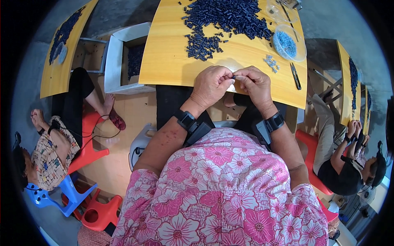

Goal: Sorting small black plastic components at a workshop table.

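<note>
Holding a small black piece (233, 77) in a tight two-handed grip, pinched at the fingertips of the left hand (210, 85) and the right hand (256, 85), with hardly any gap between thumb and forefinger on either side. Too small and too covered to tell of anything else caught along with it. Held low over the near strip of the yellow tabletop (168, 53), close to the edge.

Could slip out of so narrow a pinch, through damp skin or uneven pressure from the two sides, then bounce past the edge onto the dark trousers (170, 106) or the floor (135, 108). Might get lost just as easily if flicked forward, into the small heap of look-alike black pieces (203, 46) or the large pile (225, 16) beyond.

Also at risk of scattering the loose pale bits (271, 63) near the right hand, by dragging knuckles through them. Could tip the clear bowl (301, 51) of blue bits (285, 44) by reaching across carelessly. Might knock the black snips (295, 76), out to the right, off the tabletop with a wide swing, or prick a finger by grabbing them without looking.
</note>
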Motion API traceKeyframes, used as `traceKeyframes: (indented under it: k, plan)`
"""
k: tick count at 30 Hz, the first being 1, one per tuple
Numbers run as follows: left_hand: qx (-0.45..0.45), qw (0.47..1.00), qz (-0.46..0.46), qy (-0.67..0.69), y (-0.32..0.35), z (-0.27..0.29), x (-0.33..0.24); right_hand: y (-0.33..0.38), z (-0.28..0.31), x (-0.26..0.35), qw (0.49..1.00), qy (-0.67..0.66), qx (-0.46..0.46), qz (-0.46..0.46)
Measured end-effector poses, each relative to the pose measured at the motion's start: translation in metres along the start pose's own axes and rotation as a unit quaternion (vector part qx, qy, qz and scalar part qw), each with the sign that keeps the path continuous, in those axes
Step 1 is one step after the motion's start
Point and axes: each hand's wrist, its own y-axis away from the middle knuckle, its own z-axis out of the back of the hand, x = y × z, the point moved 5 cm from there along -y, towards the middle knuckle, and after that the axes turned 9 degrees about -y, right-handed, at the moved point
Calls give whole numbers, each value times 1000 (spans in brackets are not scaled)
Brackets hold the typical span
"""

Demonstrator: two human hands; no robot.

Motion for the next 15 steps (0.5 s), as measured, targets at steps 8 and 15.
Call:
traceKeyframes:
  k: [8, 15]
  plan:
    - [2, 1000, 5, -21, 0, -2, 1, 0, -3, 24, 968, 199, 20, 151]
    - [-2, 1000, 5, -30, -1, -1, 2, 6, -13, 44, 896, 357, 58, 257]
